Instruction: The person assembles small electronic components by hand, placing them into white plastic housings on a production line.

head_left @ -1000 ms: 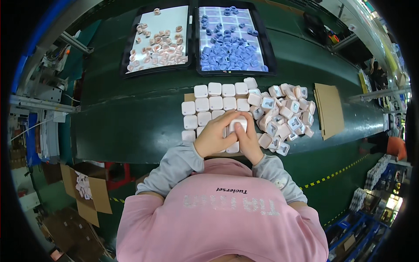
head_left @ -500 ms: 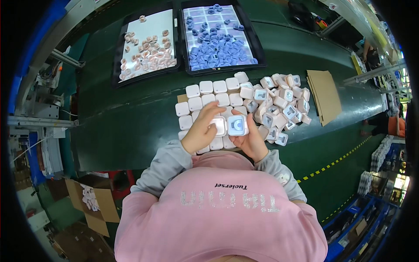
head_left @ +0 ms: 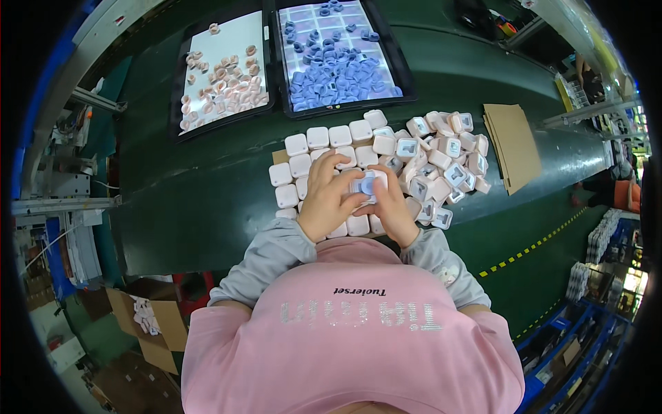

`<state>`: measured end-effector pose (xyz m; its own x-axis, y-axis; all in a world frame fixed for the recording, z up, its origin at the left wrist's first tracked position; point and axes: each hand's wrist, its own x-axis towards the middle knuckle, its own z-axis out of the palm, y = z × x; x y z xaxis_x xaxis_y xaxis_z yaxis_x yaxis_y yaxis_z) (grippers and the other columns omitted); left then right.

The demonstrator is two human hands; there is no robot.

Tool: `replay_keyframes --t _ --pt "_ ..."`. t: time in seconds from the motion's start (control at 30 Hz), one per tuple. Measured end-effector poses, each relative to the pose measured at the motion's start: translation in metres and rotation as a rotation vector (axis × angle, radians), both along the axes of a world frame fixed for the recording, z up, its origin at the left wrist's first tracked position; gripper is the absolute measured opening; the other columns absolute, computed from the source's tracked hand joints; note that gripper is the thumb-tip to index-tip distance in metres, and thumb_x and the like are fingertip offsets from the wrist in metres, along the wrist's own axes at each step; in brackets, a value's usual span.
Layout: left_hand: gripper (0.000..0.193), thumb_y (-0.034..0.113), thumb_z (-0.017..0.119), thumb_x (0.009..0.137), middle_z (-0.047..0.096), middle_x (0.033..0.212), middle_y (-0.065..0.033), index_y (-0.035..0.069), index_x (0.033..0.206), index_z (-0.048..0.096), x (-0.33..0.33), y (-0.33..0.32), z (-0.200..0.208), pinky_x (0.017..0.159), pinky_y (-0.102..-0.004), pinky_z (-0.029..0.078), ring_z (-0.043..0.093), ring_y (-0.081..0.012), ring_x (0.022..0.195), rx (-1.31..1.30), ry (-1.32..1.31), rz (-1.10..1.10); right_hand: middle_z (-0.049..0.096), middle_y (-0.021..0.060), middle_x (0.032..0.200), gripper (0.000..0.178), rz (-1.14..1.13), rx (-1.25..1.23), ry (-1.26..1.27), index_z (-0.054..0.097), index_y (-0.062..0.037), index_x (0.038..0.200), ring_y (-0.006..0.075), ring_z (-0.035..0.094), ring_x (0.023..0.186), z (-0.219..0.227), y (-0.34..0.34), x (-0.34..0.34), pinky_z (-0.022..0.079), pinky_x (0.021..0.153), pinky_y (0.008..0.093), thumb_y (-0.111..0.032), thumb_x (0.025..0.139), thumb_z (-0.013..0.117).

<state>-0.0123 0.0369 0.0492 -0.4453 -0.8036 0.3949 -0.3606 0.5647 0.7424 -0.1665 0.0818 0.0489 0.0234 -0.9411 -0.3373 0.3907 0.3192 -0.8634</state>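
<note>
Between my two hands is a small pale case with a blue piece in it, held above rows of similar pale cases. My left hand curls round its left side, thumb and fingertips on the edge. On the right side my right hand grips it, its thumb at the blue piece. My fingers partly cover the case, so its lid is hard to make out. Closed cases lie in rows on a cardboard sheet around my hands. A loose heap of cases, several showing blue insides, lies right of my right hand.
Two black trays stand at the back: one with pale pink ring-shaped pieces, one with blue pieces. Folded cardboard lies on the green table at the right. An open carton stands on the floor at lower left.
My left fingers have moved in over the case and now cover part of it. My right thumb has come onto its blue middle. The whole view has shifted slightly.
</note>
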Motion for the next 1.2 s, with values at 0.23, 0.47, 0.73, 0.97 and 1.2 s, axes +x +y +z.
replay_keyframes --t 0.23,0.47,0.73,0.97,1.2 --pt "0.025 0.008 0.074 0.067 0.045 0.106 -0.0119 0.005 0.087 0.060 -0.008 0.005 -0.008 0.091 -0.0443 0.035 0.042 -0.0353 0.107 0.122 0.097 -0.030 0.055 0.0075 0.093 0.037 0.043 -0.153 0.323 0.043 -0.0056 0.119 0.0125 0.059 0.075 0.002 -0.010 -0.012 0.055 0.057 0.0266 -0.023 0.090 0.059" --pt "0.019 0.009 0.072 0.070 0.041 0.102 -0.0108 0.007 0.082 0.058 -0.013 0.000 -0.010 0.089 -0.0378 0.034 0.041 -0.0301 0.102 0.023 -0.048 -0.119 0.059 0.0085 0.091 0.033 0.205 -0.106 0.318 0.049 -0.0033 0.115 0.0125 0.062 0.073 -0.001 -0.016 -0.035 0.053 0.048 0.0254 -0.023 0.090 0.057" --pt "0.016 0.009 0.069 0.074 0.039 0.100 -0.0106 0.007 0.083 0.056 -0.018 0.002 0.001 0.089 -0.0365 0.034 0.042 -0.0282 0.096 0.434 0.233 -0.374 0.061 0.0102 0.092 0.036 0.276 0.139 -0.233 0.052 -0.0013 0.115 0.0181 0.064 0.072 -0.001 -0.009 -0.052 0.053 0.045 0.0278 -0.029 0.092 0.048" --pt "0.017 0.004 0.068 0.075 0.045 0.091 -0.0093 0.003 0.084 0.054 -0.034 -0.065 -0.001 0.080 -0.0327 0.040 0.047 -0.0239 0.089 0.043 0.278 0.049 0.060 0.0050 0.085 0.028 -0.110 -0.012 0.581 0.056 -0.0055 0.109 0.0114 0.058 0.073 -0.040 0.007 -0.111 0.046 0.052 0.0226 -0.025 0.093 0.045" --pt "0.040 0.029 0.068 0.081 0.062 0.096 -0.0115 0.002 0.108 0.057 -0.011 -0.186 -0.026 0.072 -0.0345 0.049 0.060 -0.0226 0.083 0.233 0.091 0.285 0.055 0.0087 0.096 0.039 -0.392 0.205 0.578 0.046 -0.0030 0.126 0.0115 0.054 0.061 -0.048 -0.007 -0.144 0.042 0.044 0.0228 -0.025 0.094 0.047"
